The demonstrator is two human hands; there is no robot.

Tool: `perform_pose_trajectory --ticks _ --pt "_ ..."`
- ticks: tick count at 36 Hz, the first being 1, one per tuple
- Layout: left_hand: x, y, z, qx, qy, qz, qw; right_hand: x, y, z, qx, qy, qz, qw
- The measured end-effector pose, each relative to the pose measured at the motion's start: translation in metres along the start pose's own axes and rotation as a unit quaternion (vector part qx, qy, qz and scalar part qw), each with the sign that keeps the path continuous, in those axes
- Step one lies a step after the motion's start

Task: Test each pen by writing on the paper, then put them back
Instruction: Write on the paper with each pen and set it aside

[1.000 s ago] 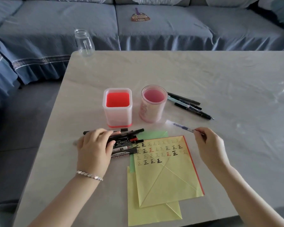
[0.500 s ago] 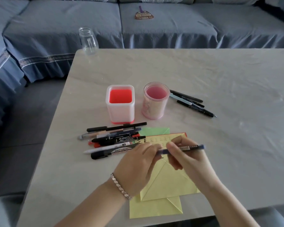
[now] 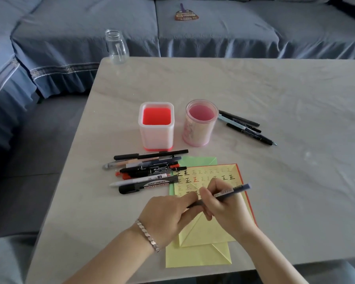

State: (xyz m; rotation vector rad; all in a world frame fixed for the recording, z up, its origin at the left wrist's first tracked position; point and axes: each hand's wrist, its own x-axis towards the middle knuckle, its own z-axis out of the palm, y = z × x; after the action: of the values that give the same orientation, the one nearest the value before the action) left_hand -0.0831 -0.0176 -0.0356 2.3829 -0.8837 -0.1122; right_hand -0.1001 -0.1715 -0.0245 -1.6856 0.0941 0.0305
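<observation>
Blue pen (image 3: 232, 191): held above the yellow paper (image 3: 208, 228), long axis running from lower left up to right | Right hand (image 3: 223, 206): fingers wrapped round the barrel's middle | Left hand (image 3: 168, 214): fingertips pinching the pen's lower-left end, probably the cap, which should pull off leftward along that axis | Untested pens (image 3: 148, 171): lying left, near the paper.

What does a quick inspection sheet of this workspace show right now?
Surface: table, pale, bare at the far side.
Job's things: yellow paper with written marks; pile of pens left of it; three pens right of the round cup; square cup empty.
Clutter: glass jar at the far corner.
Grips: left hand and right hand both on the blue pen.
Cables: nothing seen.
Surroundings: blue sofa.
</observation>
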Motion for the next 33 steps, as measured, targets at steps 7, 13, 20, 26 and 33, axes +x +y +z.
perform_pose_trajectory --ticks 7,13,20,26,33 --pt "-0.006 -0.034 0.030 0.115 0.068 -0.082 0.988 0.004 0.016 -0.026 0.017 0.200 0.020 0.979" --pt "-0.014 -0.037 0.041 0.165 0.112 -0.073 0.977 -0.003 0.030 -0.045 -0.018 0.232 0.041 0.972" --pt "-0.015 0.006 0.065 0.137 0.059 -0.022 0.989 -0.001 0.036 -0.053 -0.001 0.248 0.044 0.968" --pt "-0.015 0.019 0.083 0.143 -0.021 -0.079 0.986 0.009 0.032 -0.044 0.050 0.221 0.072 0.971" --pt "-0.017 0.011 0.085 0.139 -0.020 -0.070 0.988 0.021 0.038 -0.027 0.005 0.242 0.063 0.968"
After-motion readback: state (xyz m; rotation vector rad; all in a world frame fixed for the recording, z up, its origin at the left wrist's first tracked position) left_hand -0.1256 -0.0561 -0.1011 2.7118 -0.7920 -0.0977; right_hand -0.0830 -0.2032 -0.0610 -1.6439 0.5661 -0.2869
